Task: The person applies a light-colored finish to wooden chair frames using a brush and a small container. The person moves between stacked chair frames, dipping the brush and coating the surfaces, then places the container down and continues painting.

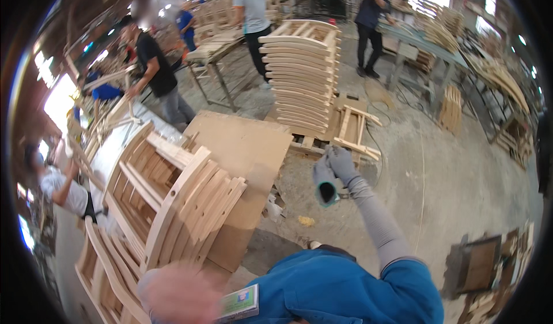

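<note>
In the head view I run from afar, a worker in a blue shirt (345, 286) holds a gray glove (320, 177) over the concrete floor (397, 174) of a busy woodworking shop. The right hand (341, 161), itself gloved in gray below a long gray sleeve (377, 214), pinches the glove, whose teal cuff hangs lowermost, its dark mouth facing my lens. The glove sits in front of the body, to the right of a cardboard sheet (245, 134) and, in my picture, just below a wooden pallet (308, 145).

The bare left hand (183, 294) blurs at the lower edge, near a pile of curved wooden frames (190, 209); I cannot tell whether its fingers are spread or pressed together. A green-and-white card (239, 304) shows beside it, against the shirt.

Beyond, a tall stack of curved wooden pieces (296, 76) rises above the pallet, with a small wooden frame (351, 131) beside it. Farther back I see a person in a black T-shirt (151, 56) reaching toward wooden parts, and another in a light gray shirt (252, 13) standing at a table (213, 53).
</note>
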A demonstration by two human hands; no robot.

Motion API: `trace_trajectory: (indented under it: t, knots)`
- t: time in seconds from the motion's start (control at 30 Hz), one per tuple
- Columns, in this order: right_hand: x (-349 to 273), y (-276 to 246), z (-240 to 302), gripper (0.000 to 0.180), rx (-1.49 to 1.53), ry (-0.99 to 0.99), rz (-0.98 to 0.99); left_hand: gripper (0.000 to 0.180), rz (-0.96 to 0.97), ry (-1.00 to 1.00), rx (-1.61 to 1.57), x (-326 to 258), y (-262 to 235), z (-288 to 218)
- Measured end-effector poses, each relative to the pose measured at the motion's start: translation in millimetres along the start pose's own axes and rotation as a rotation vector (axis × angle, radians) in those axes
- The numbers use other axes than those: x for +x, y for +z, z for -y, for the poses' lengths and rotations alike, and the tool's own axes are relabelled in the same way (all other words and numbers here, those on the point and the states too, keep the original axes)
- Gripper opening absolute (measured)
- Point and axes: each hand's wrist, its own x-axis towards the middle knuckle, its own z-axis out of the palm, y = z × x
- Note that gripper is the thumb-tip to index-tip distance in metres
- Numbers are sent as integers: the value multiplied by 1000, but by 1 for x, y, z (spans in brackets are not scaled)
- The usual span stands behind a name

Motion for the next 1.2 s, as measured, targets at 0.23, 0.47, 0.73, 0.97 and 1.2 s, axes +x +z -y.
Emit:
trace_trajectory:
  t: [0.23,0.47,0.73,0.97,1.2]
  knots:
    - [-52,-85,-79,41,-66,286,230,27,-209,114,380,15,-17,7]
    - [-87,-94,-87,40,27,406,242,28,-271,92,278,43,25,36]
    - [-122,-94,-110,42,-24,424,344,28,-284,-58,25,60,78,59]
    - [-197,-111,-167,37,-309,550,630,29,-249,-257,-253,73,136,69]
    - [-325,-173,-257,27,-796,680,883,30,-179,-369,-545,91,198,80]
